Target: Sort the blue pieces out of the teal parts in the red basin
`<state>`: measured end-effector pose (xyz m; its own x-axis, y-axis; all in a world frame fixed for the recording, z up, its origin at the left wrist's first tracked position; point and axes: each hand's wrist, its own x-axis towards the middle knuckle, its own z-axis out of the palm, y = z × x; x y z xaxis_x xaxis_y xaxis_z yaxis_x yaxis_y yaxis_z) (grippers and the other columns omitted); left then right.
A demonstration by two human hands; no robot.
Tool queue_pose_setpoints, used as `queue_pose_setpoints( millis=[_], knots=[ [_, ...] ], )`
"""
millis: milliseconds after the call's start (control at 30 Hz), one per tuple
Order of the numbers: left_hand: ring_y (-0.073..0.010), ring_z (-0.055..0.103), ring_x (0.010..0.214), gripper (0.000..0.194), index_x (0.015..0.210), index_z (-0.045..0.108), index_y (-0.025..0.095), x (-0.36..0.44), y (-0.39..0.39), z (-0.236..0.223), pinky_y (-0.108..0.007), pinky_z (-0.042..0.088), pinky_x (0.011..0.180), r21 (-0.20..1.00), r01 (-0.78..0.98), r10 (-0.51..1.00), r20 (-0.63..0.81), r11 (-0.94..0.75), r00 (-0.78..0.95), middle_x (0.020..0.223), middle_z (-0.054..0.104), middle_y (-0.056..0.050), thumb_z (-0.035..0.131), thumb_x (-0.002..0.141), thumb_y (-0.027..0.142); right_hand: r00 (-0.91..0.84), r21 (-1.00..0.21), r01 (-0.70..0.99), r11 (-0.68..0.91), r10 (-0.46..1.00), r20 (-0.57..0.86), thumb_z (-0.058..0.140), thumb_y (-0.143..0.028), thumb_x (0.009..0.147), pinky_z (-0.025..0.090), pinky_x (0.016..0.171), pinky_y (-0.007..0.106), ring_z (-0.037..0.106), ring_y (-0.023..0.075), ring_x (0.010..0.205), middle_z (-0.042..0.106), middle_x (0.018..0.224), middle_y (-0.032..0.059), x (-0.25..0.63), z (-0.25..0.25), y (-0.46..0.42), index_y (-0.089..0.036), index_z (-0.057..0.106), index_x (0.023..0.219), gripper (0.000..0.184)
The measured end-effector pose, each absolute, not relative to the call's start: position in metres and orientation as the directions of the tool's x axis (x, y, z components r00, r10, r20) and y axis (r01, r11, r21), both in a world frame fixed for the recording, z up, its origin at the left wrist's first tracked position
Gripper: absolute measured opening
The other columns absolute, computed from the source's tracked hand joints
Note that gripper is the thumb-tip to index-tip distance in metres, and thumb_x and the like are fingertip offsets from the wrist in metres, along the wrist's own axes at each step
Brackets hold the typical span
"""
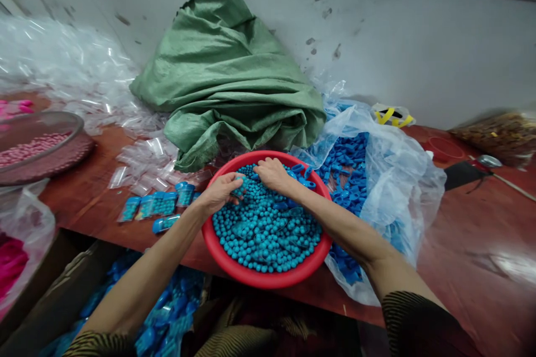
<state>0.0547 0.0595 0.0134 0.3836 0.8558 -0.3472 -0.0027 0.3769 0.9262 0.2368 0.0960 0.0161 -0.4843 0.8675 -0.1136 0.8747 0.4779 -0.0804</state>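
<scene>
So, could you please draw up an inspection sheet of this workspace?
Surface: red-brown tabletop, glare patch at right.
Job's things: red basin of blue beads; filled containers on the table, left of it.
Clutter: green sack behind the basin; clear plastic pieces heaped at left; plastic bag with blue parts at right.
Hands: left hand pinches what looks like a small bead-filled container; right hand is down at the beads, grasp unclear.
Cables: thin cord at far right, leaving the picture.
Surroundings: pale wall with dark marks; blue packs below the table edge.
</scene>
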Motion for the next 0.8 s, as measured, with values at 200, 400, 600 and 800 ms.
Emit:
queue_pose_setpoints(
  millis=[200, 400, 600, 800],
  knots=[
    [-0.0091, 0.057, 0.047, 0.037, 0.096, 0.05, 0.015, 0.053, 0.057, 0.013, -0.015, 0.037, 0.034, 0.923, 0.027, 0.834, -0.358, 0.383, 0.419, 0.069, 0.06, 0.0, 0.069, 0.072, 0.036, -0.458, -0.028, 0.889, 0.458, 0.883, -0.102, 0.034, -0.011, 0.091, 0.038, 0.088, 0.042, 0.055, 0.0278, 0.101, 0.066, 0.101, 0.0183, 0.224, -0.006, 0.103, -0.01, 0.066, 0.095, 0.033],
    [-0.0087, 0.056, 0.045, 0.041, 0.102, 0.048, 0.015, 0.054, 0.057, 0.01, -0.014, 0.037, 0.033, 0.929, -0.033, 0.855, -0.326, 0.369, 0.404, 0.068, 0.06, 0.001, 0.07, 0.073, 0.035, -0.473, -0.262, 0.844, 0.468, 0.88, 0.048, 0.038, -0.011, 0.089, 0.043, 0.088, 0.032, 0.057, 0.0197, 0.103, 0.064, 0.11, 0.0118, 0.242, 0.014, 0.104, -0.014, 0.061, 0.108, 0.029],
    [-0.0125, 0.062, 0.052, 0.04, 0.1, 0.049, 0.016, 0.061, 0.058, 0.008, -0.019, 0.046, 0.037, 0.881, -0.206, 0.819, -0.279, 0.426, 0.501, 0.072, 0.063, -0.001, 0.072, 0.072, 0.032, -0.357, -0.942, 0.191, 0.275, 0.914, 0.194, 0.055, -0.024, 0.081, 0.049, 0.079, 0.03, 0.063, 0.0153, 0.084, 0.067, 0.093, 0.0045, 0.246, 0.021, 0.082, -0.014, 0.063, 0.1, 0.023],
    [-0.0113, 0.06, 0.048, 0.048, 0.107, 0.051, 0.016, 0.067, 0.054, 0.005, -0.017, 0.043, 0.035, 0.888, -0.235, 0.85, -0.257, 0.395, 0.459, 0.072, 0.063, 0.0, 0.075, 0.068, 0.032, -0.347, -0.944, 0.177, 0.278, 0.915, 0.205, 0.062, -0.029, 0.074, 0.048, 0.078, 0.03, 0.061, 0.0145, 0.08, 0.068, 0.092, 0.0034, 0.251, 0.017, 0.061, -0.016, 0.068, 0.096, 0.026]
  ],
)
